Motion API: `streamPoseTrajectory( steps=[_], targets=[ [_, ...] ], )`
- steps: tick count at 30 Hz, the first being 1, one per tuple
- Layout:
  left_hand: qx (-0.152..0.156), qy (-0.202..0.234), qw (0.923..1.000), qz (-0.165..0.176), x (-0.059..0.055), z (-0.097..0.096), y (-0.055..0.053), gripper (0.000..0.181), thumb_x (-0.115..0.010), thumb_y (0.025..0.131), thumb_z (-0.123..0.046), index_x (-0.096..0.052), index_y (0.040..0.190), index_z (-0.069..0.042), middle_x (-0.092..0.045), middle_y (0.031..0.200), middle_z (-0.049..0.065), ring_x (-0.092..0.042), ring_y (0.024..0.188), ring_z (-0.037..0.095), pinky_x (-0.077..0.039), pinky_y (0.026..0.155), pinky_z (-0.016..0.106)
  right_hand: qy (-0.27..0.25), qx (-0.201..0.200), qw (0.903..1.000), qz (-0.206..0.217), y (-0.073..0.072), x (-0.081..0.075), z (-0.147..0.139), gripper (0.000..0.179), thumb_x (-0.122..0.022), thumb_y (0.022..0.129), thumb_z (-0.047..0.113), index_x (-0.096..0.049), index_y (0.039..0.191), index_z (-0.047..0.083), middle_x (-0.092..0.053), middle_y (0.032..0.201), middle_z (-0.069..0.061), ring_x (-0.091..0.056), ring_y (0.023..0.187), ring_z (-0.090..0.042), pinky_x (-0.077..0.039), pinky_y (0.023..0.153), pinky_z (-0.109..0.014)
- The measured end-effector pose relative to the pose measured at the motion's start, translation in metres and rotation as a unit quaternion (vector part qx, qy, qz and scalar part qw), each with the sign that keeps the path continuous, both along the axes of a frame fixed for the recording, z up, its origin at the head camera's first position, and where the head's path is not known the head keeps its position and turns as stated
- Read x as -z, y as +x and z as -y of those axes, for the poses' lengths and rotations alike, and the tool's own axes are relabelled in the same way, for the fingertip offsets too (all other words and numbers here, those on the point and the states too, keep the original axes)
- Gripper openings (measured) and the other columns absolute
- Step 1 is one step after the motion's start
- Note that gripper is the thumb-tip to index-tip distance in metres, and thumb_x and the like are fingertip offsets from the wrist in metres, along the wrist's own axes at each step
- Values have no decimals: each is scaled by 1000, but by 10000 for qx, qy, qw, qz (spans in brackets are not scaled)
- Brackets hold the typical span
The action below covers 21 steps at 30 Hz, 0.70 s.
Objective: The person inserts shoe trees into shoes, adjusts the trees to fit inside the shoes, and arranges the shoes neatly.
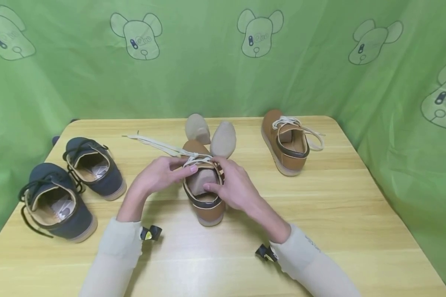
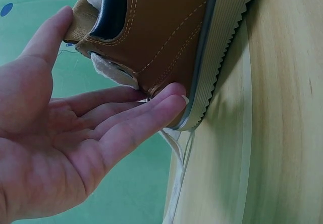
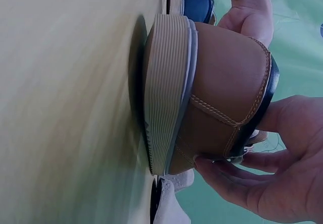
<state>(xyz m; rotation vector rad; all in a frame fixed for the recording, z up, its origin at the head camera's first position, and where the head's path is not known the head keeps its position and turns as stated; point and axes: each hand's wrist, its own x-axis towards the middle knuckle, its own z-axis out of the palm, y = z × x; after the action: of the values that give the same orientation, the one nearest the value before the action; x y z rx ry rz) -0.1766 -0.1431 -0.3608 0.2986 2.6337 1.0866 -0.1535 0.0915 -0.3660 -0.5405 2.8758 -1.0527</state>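
Note:
A brown lace-up shoe [image 1: 209, 211] stands mid-table, heel nearest me, its white laces [image 1: 160, 145] trailing left. Inside its opening sits a greyish shoe insert [image 1: 200, 181]. My left hand [image 1: 160, 175] holds the shoe's left side near the laces; in the left wrist view, its thumb touches the tan tongue [image 2: 83, 19] and its fingers lie along the brown upper [image 2: 166, 27]. On the other side, my right hand [image 1: 238, 185] grips the collar, thumb inside over the insert, fingers against the outer side. The right wrist view shows the dark collar edge [image 3: 262, 108] at the thumb.
Two more greyish inserts, one [image 1: 198, 127] behind the toe and one [image 1: 223, 139] beside it, lie on the wooden table [image 1: 338, 214]. A second brown shoe [image 1: 290, 161] stands at back right. Two navy shoes, one [image 1: 113, 177] behind another [image 1: 76, 222], stand at left. Green curtain [image 1: 208, 82] hangs behind.

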Motion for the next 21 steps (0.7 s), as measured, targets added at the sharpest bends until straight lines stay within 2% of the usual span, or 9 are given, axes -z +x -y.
streamPoseTrajectory(
  steps=[21],
  targets=[
    [51, -16, 10000, 6, 2, 0, 0, 75, -57, 91, -71, -56, 146, -18, -57, 146, 14, -51, 138, 36, -42, 112, 56, 246, 117, 9994, -202, -3, 2, 6, 60, -88, 80, 25, -57, 129, 10, -64, 126, -11, -62, 115, -27, -54, 97, -45]
  ],
)
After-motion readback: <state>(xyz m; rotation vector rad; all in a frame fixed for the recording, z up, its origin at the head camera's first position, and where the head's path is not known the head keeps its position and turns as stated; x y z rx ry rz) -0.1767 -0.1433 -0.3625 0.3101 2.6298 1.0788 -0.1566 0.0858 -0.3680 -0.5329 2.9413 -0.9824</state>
